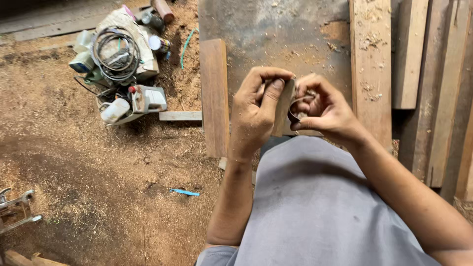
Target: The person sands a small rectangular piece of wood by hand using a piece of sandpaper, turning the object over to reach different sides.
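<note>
Head view | two hands: left hand [257,111] pinching one wood block [285,107] | right hand [322,109] pinching one curled strip [294,109]

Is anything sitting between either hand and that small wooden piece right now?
Nothing visible does. The left hand already pinches the small wooden piece between thumb and fingers, and the right hand touches its other side, with a thin curved band held against it. Both hands are in direct contact.

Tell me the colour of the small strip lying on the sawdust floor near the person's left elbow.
The strip is light blue, seen in the head view.
</note>
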